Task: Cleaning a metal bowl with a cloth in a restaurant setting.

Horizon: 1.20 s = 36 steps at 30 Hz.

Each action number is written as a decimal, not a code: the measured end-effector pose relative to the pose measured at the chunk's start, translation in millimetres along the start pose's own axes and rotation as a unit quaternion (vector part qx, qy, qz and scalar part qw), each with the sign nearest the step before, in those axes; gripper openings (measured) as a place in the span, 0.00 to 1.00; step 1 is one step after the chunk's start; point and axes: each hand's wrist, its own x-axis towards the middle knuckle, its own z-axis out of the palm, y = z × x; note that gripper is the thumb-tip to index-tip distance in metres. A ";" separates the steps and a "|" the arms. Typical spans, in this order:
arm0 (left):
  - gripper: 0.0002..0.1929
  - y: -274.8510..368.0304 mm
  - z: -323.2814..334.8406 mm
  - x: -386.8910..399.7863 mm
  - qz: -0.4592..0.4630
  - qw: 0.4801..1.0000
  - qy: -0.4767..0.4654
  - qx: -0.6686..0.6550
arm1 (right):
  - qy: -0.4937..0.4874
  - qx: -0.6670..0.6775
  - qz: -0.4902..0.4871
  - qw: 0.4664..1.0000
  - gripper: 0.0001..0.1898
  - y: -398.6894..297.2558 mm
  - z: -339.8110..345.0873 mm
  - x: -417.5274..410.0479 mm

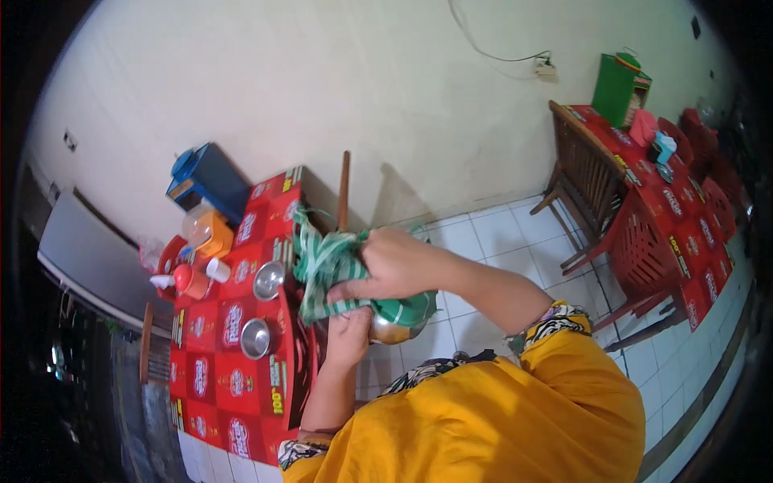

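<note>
A green-and-white checked cloth [329, 271] is bunched in my right hand [392, 265], its frayed edge hanging towards the table. My left hand [350, 329] is just below, closed at the side of a shiny rounded metal vessel [395, 333]; its fingers are largely hidden by the cloth. Part of the cloth drapes over the vessel's top. Both hands are in front of my body, beside the table's edge. Two small metal bowls, a wider one [269, 281] and a deeper one [255, 338], stand on the red printed tablecloth [217, 368] to the left.
A blue box container [220, 181], an orange container [214, 238], a red lidded jar [191, 281] and a white cup [218, 270] stand on this table. A wooden post [344, 190] rises behind my hands. Rightward are a wooden chair [586, 163], a red plastic chair [643, 247] and another table [682, 238].
</note>
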 end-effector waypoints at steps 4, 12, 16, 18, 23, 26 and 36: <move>0.23 14.6 -40.2 -20.1 0.069 0.996 -0.044 -0.046 | 0.096 0.369 0.098 0.919 0.31 -15.7 36.2 13.9; 0.18 20.9 -82.8 -53.3 0.123 0.983 -0.013 -0.134 | 0.144 0.547 0.333 0.755 0.28 -50.4 81.3 16.4; 0.18 21.3 -103.8 -53.6 -0.013 0.991 -0.061 -0.118 | 0.047 0.292 0.133 0.946 0.28 -60.5 81.6 20.4; 0.19 22.6 -106.8 -57.9 0.004 0.987 -0.066 -0.149 | 0.035 0.330 0.143 0.933 0.27 -63.8 82.5 20.4; 0.21 36.3 -117.1 -67.8 -0.006 0.968 -0.042 -0.248 | 0.061 0.585 0.159 0.793 0.18 -67.8 84.0 8.4; 0.20 43.5 -126.1 -69.0 -0.038 0.959 0.004 -0.282 | 0.017 0.602 0.128 0.788 0.18 -72.3 80.4 -0.7; 0.19 48.6 -116.8 -58.8 0.017 0.961 -0.012 -0.276 | 0.081 0.096 -0.154 0.980 0.22 -93.3 49.2 6.3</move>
